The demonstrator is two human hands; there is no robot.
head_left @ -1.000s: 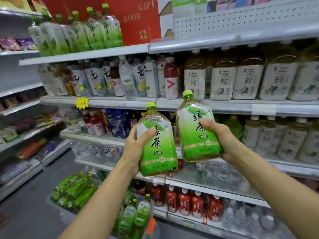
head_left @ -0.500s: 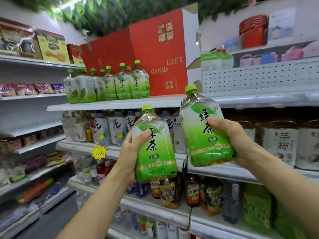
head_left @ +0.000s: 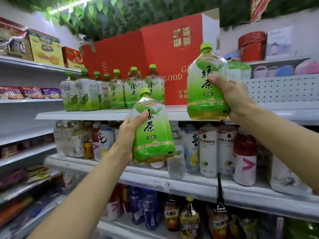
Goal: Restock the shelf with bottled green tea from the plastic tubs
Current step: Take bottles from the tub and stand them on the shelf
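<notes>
Gripping one green tea bottle apiece, both hands risk clipping the shelf edge or toppling the stocked row left of the red box.

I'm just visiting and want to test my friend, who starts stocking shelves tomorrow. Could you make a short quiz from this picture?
1. True or false: the left hand and the right hand each hold a green tea bottle.
2. Which held bottle is higher: the left bottle or the right bottle?
3. What stands directly behind the row of green tea bottles on the top shelf? A) red gift boxes B) a blue crate C) a mirror

Key: 1 true. 2 the right bottle, its base near the top shelf's edge. 3 A, the red gift boxes.
</notes>
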